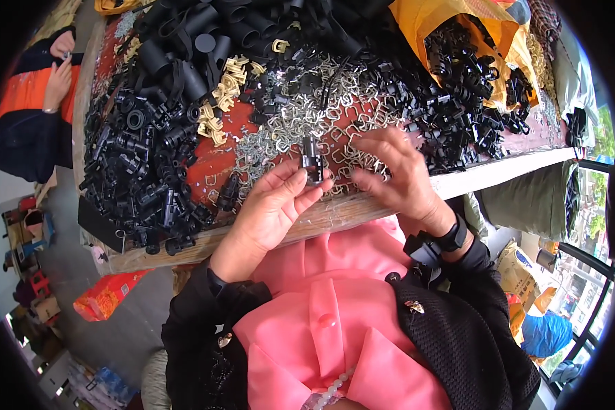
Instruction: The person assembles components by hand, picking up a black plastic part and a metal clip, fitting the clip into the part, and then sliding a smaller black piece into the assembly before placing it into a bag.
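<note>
Near the table's front edge, my left hand (pixel 261 215) grips a small black plastic fitting (pixel 312 157) between thumb and fingers, its narrower end standing upward. My right hand (pixel 402 179) is to the right of it, apart from the fitting, thumb and fingers spread and slightly smeared by motion. I see nothing between those fingers. Under and beyond both hands lie many bent U-shaped metal clips (pixel 342 113) and small loose metal hardware (pixel 249 152) on the red tabletop (pixel 208 162).
Black fittings (pixel 140 147) heap at left; cream plastic clips (pixel 215 119) lie beside them. Black tubes (pixel 191 78) pile behind. More black parts (pixel 430 116) spread right, by a yellow bag (pixel 417 24). A wooden edge (pixel 321 220) borders the table. Another person's hands (pixel 60 78) work far left.
</note>
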Motion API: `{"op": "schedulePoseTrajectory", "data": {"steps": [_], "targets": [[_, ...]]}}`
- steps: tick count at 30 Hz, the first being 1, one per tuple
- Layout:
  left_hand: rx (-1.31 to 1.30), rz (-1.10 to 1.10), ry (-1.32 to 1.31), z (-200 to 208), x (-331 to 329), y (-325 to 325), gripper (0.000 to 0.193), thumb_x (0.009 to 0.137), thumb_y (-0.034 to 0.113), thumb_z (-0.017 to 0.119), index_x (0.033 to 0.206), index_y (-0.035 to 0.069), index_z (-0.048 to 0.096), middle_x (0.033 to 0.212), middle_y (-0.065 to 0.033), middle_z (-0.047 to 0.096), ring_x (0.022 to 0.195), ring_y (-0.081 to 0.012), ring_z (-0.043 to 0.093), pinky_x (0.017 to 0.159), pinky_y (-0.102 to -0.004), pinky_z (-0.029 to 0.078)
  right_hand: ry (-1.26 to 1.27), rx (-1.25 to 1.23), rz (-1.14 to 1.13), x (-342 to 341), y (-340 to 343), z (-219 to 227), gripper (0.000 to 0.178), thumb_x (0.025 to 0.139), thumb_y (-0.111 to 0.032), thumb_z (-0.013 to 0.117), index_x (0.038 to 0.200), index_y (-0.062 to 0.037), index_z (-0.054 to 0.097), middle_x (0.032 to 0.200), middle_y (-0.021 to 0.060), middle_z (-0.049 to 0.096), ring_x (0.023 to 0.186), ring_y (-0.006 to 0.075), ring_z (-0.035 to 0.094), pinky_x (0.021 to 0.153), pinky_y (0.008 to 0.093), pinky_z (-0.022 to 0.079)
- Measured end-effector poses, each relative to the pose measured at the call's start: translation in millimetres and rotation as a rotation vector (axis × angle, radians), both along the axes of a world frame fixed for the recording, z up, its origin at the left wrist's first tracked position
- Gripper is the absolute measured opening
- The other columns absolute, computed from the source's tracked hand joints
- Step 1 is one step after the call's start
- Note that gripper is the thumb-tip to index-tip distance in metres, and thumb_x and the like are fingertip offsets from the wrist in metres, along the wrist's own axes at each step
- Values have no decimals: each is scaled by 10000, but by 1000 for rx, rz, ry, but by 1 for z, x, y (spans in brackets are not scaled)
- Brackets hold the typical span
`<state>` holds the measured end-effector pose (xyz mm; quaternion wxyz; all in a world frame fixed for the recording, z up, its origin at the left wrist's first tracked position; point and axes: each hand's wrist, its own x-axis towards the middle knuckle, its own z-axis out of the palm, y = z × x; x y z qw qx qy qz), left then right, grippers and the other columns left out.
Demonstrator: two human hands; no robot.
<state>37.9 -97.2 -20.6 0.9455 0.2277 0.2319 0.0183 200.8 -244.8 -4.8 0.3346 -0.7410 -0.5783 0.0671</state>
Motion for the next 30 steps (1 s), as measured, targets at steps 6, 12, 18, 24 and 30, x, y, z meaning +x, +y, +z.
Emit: {"op": "schedulePoseTrajectory", "data": {"steps": [6,12,18,24,30], "targets": [[-36,45,-43,8,4,-11,229,850,83,469,1061,-6,469,1005,-107,551,937,-218,548,815,-302,455,8,100,138,-23,18,7,545,607,-208,695,1062,-2,475,1033,156,470,905,285,474,769,366,392],[67,-31,-143,10,-2,-16,238,855,98,459,1079,17,452,1022,-97,540,945,-208,538,828,-328,443,31,186,112,-30,15,3,526,573,-206,662,1032,-36,470,1018,116,461,877,263,462,760,367,340],[108,-43,-145,11,-4,-19,213,854,96,460,1058,35,459,1040,-87,530,962,-195,527,833,-338,440,74,345,87,-36,13,1,452,572,-163,664,973,-55,487,1050,122,451,909,281,451,758,376,333],[64,-3,-181,7,-4,-20,206,848,72,467,1052,44,462,1046,-66,521,956,-175,522,830,-340,443,-5,354,165,-35,13,-2,356,568,-146,678,887,-75,536,1075,116,451,924,281,445,751,378,333],[117,-22,-162,9,-3,-21,203,847,71,467,1049,46,465,1034,-59,523,955,-168,521,832,-338,443,-88,320,167,-35,10,-6,299,559,-155,690,819,-78,564,1086,113,456,925,275,442,745,373,336]]}}
